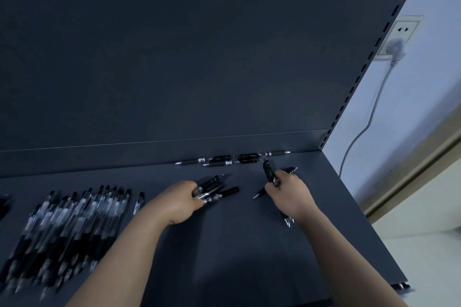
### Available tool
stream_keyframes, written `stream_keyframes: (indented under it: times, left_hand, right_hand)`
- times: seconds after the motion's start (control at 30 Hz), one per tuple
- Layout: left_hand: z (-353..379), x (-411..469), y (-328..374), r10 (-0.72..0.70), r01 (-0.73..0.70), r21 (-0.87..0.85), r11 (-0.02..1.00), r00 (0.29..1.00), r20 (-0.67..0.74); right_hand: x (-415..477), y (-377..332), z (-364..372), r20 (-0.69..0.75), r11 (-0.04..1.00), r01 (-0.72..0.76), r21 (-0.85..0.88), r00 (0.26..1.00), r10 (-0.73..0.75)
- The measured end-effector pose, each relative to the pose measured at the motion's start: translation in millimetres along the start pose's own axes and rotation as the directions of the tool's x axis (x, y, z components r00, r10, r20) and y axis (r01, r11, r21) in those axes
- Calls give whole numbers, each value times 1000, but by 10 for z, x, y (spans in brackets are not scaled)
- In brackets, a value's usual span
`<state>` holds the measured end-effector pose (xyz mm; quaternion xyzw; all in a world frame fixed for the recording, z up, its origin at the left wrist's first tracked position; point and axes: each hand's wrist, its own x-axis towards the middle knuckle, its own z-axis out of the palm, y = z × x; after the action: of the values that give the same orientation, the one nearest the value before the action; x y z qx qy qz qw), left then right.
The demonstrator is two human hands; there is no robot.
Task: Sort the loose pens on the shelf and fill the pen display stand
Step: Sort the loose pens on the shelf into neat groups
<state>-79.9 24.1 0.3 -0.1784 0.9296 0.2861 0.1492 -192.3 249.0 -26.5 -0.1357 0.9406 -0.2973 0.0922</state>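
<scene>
From my remote seat I look down on a dark shelf [237,252] with an upright back panel [174,57] behind it. My left hand [179,200] lies low on the shelf, its fingers curled round a bundle of black pens [219,190] that fans out to the right of the knuckles, with the pen ends resting on the shelf surface. My right hand [290,190] is just to the right, apart from the left, and grips a fistful of pens [267,171]. Their clip ends stick up past the fingers toward the back panel, and the tips poke out below the wrist. One slim pen [258,194] angles out beside the right thumb, but I cannot tell whether it is held or lying loose.

A row of pens [232,159] lies end to end along the seam where the shelf meets the back panel, beyond both hands. Far to the left a wide spread of pens [69,222] lies side by side, blurred, tips toward me. A single pen [139,203] sits just beside its right edge, between the spread and my left arm.

On the wall past the right end of the shelf, a white plug [396,48] sits in a wall socket [405,30], and its cable [369,117] hangs down.
</scene>
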Motion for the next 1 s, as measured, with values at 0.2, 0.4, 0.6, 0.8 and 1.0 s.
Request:
stream_keyframes:
  times: [0.2, 0.4, 0.6, 0.8, 1.0]
  left_hand:
    - [155, 21, 101, -14, 16, 13, 1000, 988, -151]
    - [356, 22, 232, 7, 2, 25, 1000, 938, -347]
    - [333, -29, 248, -32, 29, -15, 999, 923, -384]
    - [265, -95, 120, -94, 13, -275, 961, 954, -285]
    - [104, -357, -173, -142, -29, -446, 895, 928, -344]
  right_hand:
    - [-96, -61, 61, 76, 996, 85, 30, 993, -87]
    - [-133, -38, -11, -116, 979, -65, 193, 989, 88]
    - [-167, -126, 97, -93, 991, -115, 61, 988, 121]
    - [-237, -308, 111, 21, 992, -120, 32, 993, 119]
    - [-347, -748, 244, 117, 972, -56, 230, 993, 29]
